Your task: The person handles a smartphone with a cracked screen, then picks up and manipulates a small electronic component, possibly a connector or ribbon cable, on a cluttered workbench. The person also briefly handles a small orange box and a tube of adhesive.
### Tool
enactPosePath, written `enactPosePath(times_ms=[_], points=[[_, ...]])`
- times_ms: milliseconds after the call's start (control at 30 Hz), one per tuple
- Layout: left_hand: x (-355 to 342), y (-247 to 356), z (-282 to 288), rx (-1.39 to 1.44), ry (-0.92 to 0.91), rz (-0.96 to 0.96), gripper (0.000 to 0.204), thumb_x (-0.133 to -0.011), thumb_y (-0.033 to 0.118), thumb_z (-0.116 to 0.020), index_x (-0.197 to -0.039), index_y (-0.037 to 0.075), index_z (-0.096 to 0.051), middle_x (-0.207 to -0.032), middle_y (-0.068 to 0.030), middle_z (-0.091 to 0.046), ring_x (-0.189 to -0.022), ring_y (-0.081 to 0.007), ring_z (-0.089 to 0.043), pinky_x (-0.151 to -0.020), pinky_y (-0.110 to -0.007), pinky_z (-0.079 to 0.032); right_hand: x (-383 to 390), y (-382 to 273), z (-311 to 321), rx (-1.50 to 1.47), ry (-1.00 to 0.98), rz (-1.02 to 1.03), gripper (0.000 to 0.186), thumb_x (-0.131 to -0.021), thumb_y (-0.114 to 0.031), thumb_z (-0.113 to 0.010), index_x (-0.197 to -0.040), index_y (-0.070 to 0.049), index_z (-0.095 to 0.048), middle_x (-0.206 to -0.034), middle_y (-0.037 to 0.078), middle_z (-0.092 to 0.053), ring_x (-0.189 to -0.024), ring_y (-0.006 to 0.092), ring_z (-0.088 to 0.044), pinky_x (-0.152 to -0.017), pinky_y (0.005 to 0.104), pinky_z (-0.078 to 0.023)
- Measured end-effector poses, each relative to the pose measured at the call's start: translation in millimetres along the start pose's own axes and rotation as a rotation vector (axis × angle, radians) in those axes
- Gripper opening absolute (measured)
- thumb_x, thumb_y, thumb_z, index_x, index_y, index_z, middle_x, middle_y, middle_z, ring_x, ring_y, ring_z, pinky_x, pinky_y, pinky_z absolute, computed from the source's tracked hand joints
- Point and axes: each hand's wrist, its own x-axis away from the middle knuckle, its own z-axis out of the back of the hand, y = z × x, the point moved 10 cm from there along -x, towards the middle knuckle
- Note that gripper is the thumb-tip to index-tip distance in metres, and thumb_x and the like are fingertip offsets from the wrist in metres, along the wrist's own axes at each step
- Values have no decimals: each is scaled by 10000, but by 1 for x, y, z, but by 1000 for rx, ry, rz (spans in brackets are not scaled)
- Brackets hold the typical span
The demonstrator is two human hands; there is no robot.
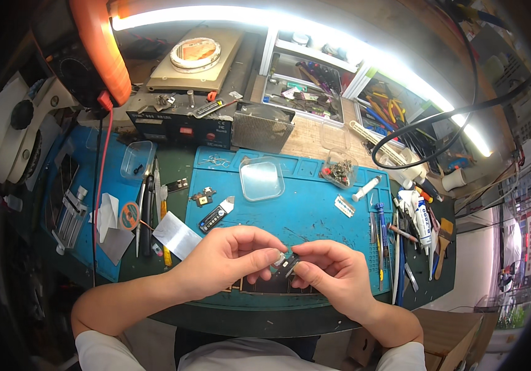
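My left hand (240,253) and my right hand (333,267) meet above the front edge of a blue work mat (302,213). Between them is a small dark electronic part (288,264) with pale, shiny spots. Thumb and forefinger of the right hand pinch it. The left thumb and fingertips close on a small silvery piece (279,260) at its left end; whether the two are joined, I cannot tell. Below the hands lies a dark flat panel (268,287), partly covered by them. A black utility knife (216,214) and a small circuit board (203,196) rest beyond my left hand.
A clear plastic tray (262,179) sits mid-mat, with a box of small parts (339,170) behind it to the right. Pens, tubes and a brush (443,238) crowd the right side. At left are a solder spool (130,216) and a hanging orange multimeter (101,52).
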Motion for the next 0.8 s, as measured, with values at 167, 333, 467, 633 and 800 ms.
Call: enactPosePath(times_ms=[167, 333, 467, 633, 800], points=[[0, -1, 0, 21, -4, 3, 220, -1029, 133, -629, -1206, 6, -659, -1004, -36, -697, -850, -81, -668, -690, -220, -532, 1, 2, 0, 8, -1, -21, 276, -986, -72, -683, -1246, 12, -648, -1121, 88, -722, -922, 120, -707, -799, 255, -607], [0, -1, 1, 11, 13, 8, 207, -1032, 136, -624, -1192, 9, -659, -995, -34, -698, -845, -77, -669, -686, -217, -529, 0, 4, 0, -27, -11, -37, 282, -987, -78, -684, -1252, 8, -642, -1117, 90, -723, -918, 121, -708, -790, 252, -606], [0, -2, 1, 3, 9, 6, 235, -1032, 178, -632, -1194, 11, -668, -975, -15, -686, -825, -66, -642, -676, -222, -515, 0, 7, 1, -51, -15, -59, 294, -985, -84, -688, -1260, 5, -636, -1115, 94, -723, -914, 119, -709, -792, 251, -605], [-1, -4, 1, -2, -2, -2, 252, -1033, 194, -632, -1199, 9, -673, -955, -7, -680, -812, -61, -624, -668, -225, -506, 1, 9, 1, -60, -18, -79, 294, -985, -86, -690, -1260, 4, -638, -1115, 94, -723, -916, 116, -708, -802, 248, -605], [-1, -3, 1, 3, -6, -11, 250, -1036, 188, -626, -1200, 5, -672, -944, -8, -678, -811, -59, -623, -665, -221, -504, 0, 7, -1, -62, -32, -68, 282, -988, -78, -681, -1256, 4, -643, -1122, 94, -721, -919, 114, -707, -810, 246, -608]])
